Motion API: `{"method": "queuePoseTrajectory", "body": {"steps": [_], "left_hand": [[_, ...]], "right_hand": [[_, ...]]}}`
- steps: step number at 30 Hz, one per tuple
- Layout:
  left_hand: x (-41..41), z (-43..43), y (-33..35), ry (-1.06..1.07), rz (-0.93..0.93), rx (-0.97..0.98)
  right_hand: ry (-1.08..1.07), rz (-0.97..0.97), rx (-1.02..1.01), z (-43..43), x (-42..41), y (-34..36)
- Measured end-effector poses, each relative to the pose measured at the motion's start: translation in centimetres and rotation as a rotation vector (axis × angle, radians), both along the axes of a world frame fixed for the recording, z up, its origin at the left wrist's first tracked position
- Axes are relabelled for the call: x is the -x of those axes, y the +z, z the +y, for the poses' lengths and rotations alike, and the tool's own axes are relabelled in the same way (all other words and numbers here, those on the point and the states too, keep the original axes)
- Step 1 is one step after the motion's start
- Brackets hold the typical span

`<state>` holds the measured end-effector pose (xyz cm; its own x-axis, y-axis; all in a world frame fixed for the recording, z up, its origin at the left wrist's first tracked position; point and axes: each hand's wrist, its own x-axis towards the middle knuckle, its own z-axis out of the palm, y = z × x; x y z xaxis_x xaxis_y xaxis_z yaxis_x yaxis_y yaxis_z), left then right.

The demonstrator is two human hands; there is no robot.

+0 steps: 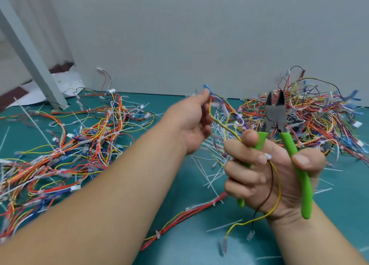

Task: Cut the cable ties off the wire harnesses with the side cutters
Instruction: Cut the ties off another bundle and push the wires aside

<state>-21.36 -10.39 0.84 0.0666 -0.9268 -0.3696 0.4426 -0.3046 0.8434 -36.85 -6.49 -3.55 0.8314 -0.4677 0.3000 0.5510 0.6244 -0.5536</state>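
My right hand [265, 170] grips the green-handled side cutters [276, 115], jaws apart and pointing up. The same hand also pinches yellow and brown wires [276, 186] with a small white connector near the fingertips. My left hand [191, 123] is raised above the mat and pinches the other end of a thin wire harness [225, 109] with blue, yellow and red strands, which stretches across to my right hand. Cut white cable ties [211, 176] lie scattered on the green mat between and below my hands.
A tangled heap of harnesses [311, 115] sits at the back right against the grey wall. Another spread of harnesses [65, 144] covers the left of the green mat [189, 244]. A red bundle [185, 214] lies under my forearms. A grey slanted post [32, 55] stands at the left.
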Motion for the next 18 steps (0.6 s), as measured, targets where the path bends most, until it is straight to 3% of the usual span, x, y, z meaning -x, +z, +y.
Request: {"method": "queuePoseTrajectory", "body": {"steps": [6, 10, 15, 18], "left_hand": [[-3.3, -1.2, 4.5, 0.13, -0.168, 0.205], [-5.3, -1.8, 6.6, 0.198, -0.195, 0.32], [-5.6, -1.9, 6.5, 0.218, -0.206, 0.359], [-4.9, -1.8, 5.2, 0.159, -0.186, 0.355]], "right_hand": [[-0.192, 0.041, 0.023, -0.8, -0.3, -1.0], [-0.475, 0.103, 0.043, -1.4, -0.7, -1.8], [-0.84, 0.293, -0.002, -2.2, -1.7, -2.6], [-0.951, 0.38, 0.061, -2.4, -1.7, -3.3]]}}
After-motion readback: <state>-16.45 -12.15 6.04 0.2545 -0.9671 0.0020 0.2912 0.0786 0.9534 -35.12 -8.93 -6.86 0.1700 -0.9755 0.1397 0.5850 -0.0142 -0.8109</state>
